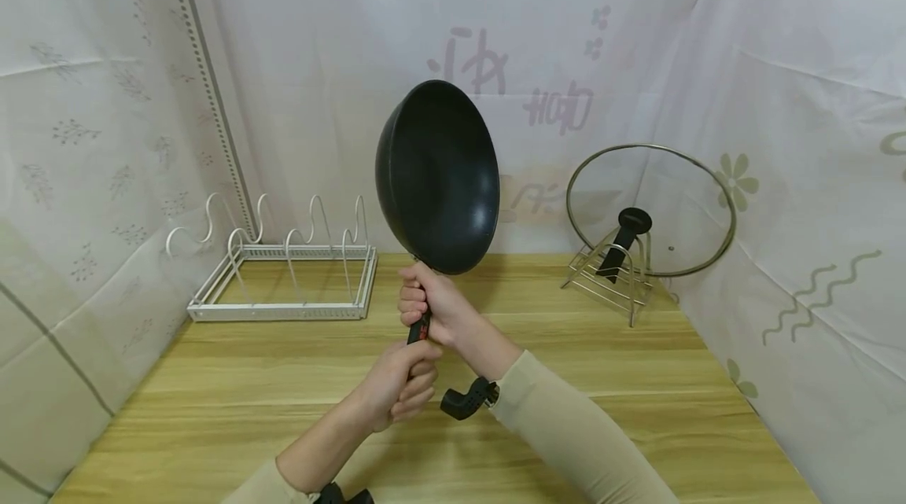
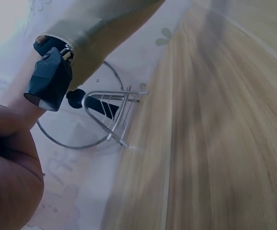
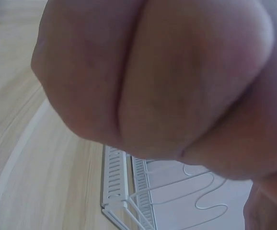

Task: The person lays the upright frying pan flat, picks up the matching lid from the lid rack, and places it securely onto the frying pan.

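Observation:
A black wok (image 1: 446, 174) is held up above the table, its hollow side turned toward me and its handle pointing down. My right hand (image 1: 440, 303) grips the handle (image 1: 419, 329) just below the pan. Lower down, my left hand (image 1: 403, 382) curls round the handle's end, close under the right one. In the left wrist view part of the left hand (image 2: 9, 172) shows at the left edge, with the wok out of sight. Curled fingers of the right hand (image 3: 153, 86) fill much of the right wrist view.
A white wire rack (image 1: 283, 311) with several curved dividers stands at the back left of the wooden table (image 1: 566, 425). At the back right, a small metal stand (image 1: 623, 299) holds a glass lid (image 1: 679, 213) with a black knob. Printed cloth walls (image 1: 318, 95) enclose the table.

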`<state>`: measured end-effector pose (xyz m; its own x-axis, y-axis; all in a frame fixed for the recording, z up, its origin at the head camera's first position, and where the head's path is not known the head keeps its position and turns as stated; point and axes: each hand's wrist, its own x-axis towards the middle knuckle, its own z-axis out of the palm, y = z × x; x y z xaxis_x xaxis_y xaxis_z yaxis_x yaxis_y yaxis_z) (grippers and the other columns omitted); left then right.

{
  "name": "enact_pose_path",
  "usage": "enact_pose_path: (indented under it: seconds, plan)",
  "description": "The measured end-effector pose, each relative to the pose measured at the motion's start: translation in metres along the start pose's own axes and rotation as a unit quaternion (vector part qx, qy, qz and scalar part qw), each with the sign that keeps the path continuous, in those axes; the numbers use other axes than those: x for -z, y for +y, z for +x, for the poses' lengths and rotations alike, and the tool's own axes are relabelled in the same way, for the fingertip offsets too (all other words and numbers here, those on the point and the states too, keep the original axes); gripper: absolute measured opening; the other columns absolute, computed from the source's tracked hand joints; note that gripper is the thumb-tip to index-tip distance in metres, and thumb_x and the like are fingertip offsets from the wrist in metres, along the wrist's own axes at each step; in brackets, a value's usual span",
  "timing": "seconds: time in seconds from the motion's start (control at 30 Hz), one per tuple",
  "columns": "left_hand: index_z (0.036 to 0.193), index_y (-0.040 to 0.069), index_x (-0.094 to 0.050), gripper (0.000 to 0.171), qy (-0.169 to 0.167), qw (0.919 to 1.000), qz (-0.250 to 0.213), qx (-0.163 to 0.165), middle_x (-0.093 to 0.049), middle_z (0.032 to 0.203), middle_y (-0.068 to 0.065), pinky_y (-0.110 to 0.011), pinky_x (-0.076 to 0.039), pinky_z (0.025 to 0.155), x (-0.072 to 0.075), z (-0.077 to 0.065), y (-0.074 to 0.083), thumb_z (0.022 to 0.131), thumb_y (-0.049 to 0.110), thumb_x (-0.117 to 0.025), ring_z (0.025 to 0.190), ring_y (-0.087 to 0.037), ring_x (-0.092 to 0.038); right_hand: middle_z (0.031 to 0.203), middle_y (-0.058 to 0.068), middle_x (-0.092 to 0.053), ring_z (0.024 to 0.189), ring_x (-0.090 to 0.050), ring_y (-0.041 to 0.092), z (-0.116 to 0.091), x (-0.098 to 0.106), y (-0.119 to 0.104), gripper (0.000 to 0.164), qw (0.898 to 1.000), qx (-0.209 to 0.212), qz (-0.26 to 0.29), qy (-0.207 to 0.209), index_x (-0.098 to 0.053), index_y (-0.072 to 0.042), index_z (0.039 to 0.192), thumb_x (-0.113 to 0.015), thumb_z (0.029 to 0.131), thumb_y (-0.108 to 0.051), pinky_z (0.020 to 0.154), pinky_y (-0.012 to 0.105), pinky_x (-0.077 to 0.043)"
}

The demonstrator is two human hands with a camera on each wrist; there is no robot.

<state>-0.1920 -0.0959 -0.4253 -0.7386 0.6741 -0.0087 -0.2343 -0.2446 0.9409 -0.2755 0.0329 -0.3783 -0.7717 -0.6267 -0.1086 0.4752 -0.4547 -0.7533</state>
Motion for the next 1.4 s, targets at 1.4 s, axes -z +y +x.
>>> enact_pose_path:
  seconds: [1.4]
  plan:
    - [0.066, 0.021, -0.026, 0.043, -0.25, 0.9164, -0.31, 0.04, -0.025, 0.046, 0.01, -0.022, -0.01, 0.034, -0.005, 0.016, 0.013, 0.109, 0.018, -0.024, 0.034, -0.004, -0.031, 0.053, -0.009, -0.043, 0.043, -0.047, 0.003, -0.009, 0.005, -0.015, 0.054, 0.983, -0.034, 0.17, -0.058, -0.04, -0.021, 0.063, -0.035, 0.116, -0.025, 0.047, 0.014, -0.041]
